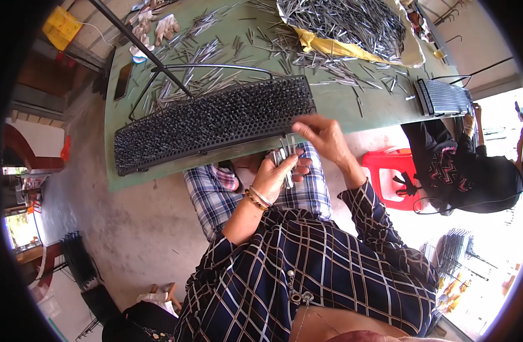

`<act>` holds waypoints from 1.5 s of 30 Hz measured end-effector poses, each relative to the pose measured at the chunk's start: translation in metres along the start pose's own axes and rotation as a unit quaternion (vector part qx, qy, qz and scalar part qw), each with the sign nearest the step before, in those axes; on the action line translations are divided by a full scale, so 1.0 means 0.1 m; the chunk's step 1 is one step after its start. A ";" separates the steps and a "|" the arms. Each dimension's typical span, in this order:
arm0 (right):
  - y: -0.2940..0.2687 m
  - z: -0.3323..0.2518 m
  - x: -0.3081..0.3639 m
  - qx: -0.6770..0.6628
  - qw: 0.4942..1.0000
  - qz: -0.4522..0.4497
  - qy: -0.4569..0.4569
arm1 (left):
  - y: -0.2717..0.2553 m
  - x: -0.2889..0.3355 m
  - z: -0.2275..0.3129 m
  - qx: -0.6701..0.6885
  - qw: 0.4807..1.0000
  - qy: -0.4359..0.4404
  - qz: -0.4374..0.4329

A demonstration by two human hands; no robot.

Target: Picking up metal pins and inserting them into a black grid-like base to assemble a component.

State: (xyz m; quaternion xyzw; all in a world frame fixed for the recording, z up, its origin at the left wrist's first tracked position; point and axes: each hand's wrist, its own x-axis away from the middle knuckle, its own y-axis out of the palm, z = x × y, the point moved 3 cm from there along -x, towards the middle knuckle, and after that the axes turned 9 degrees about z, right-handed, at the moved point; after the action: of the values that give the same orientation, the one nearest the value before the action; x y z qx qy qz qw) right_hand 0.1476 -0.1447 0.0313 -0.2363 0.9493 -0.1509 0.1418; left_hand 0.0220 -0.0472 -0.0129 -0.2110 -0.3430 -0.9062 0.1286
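Black holed rack [233,138]: at the near edge of the green table [381,105], long axis left to right.
Thin strips [282,153]: below the rack's right end, long axes pointing roughly toward it.
Left hand [273,175]: fingers closed round the strips.
Right hand [325,137]: nearer the rack, fingertips bunched by its right front; cannot tell whether they pinch anything.

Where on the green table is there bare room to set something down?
On the green table, by its near edge, between the large black rack and the smaller rack. Loose metal pieces crowd behind the large black rack and around the heaped sack; a few stray toward that patch.
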 end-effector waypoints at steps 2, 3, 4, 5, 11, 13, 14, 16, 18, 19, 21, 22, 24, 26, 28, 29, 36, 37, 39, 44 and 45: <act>0.11 -0.04 0.13 -0.023 0.986 -0.098 0.134 | -0.01 0.01 0.02 -0.014 1.000 0.016 -0.010; 0.15 0.00 0.14 -0.056 0.980 -0.108 0.156 | -0.03 0.02 0.01 -0.024 0.999 0.025 -0.010; 0.20 0.05 0.15 -0.090 0.973 -0.119 0.177 | -0.05 0.02 0.01 -0.033 0.999 0.033 -0.009; 0.22 0.04 0.14 -0.090 0.972 -0.123 0.177 | -0.06 0.04 0.01 -0.012 1.000 0.023 -0.009; 0.37 0.05 0.09 -0.108 0.958 -0.138 0.228 | -0.23 0.10 0.02 0.015 1.000 0.014 0.014; 0.47 0.03 0.07 -0.121 0.955 -0.150 0.224 | -0.30 0.13 0.04 0.027 0.999 0.020 0.023; 0.51 0.02 0.06 -0.130 0.954 -0.155 0.221 | -0.32 0.15 0.06 0.030 0.999 0.022 0.026; 0.57 0.02 0.06 -0.132 0.951 -0.160 0.230 | -0.37 0.18 0.10 0.035 0.998 0.032 0.036; 0.64 0.02 0.04 -0.135 0.948 -0.165 0.237 | -0.42 0.20 0.11 0.041 0.997 0.029 0.050; 0.66 0.02 0.02 -0.118 0.954 -0.172 0.214 | -0.45 0.21 0.12 0.045 0.997 0.023 0.060; 0.70 -0.02 -0.01 -0.100 0.959 -0.182 0.191 | -0.47 0.25 0.17 0.015 0.998 0.026 0.061; 0.72 -0.05 -0.02 -0.091 0.957 -0.197 0.191 | -0.49 0.27 0.20 -0.017 0.998 0.028 0.059; 0.74 -0.10 -0.05 -0.080 0.955 -0.213 0.192 | -0.53 0.28 0.22 -0.022 0.998 0.038 0.045; 0.75 -0.12 -0.07 -0.125 0.947 -0.213 0.207 | -0.55 0.28 0.23 -0.027 0.998 0.048 0.031; 0.75 -0.17 -0.16 -0.120 0.967 -0.154 0.166 | -0.58 0.28 0.21 0.035 0.998 0.037 0.044; 0.73 -0.20 -0.22 -0.115 0.981 -0.091 0.124 | -0.60 0.26 0.19 0.036 0.998 0.038 0.044; 0.94 -0.21 -0.42 -0.014 0.997 -0.012 -0.079 | -0.60 0.24 0.13 0.055 0.998 0.028 0.031; 0.98 -0.19 -0.42 -0.004 0.994 -0.016 -0.108 | -0.60 0.25 0.12 0.065 0.997 0.019 0.042; 0.99 -0.16 -0.41 0.007 0.993 -0.008 -0.118 | -0.60 0.26 0.10 0.063 0.997 0.021 0.040; 1.00 -0.11 -0.37 -0.005 0.994 0.027 -0.103 | -0.61 0.24 0.07 0.089 0.996 -0.003 0.028; 1.00 -0.16 -0.36 0.052 0.986 0.031 -0.153 | -0.62 0.24 0.06 0.096 0.995 -0.008 0.028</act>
State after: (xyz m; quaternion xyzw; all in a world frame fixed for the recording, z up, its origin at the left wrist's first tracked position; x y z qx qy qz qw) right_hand 0.1318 -0.0395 0.0172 -0.2196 0.9141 -0.1582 0.3020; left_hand -0.0206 0.0000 -0.0329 -0.2142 -0.4234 -0.8636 0.1705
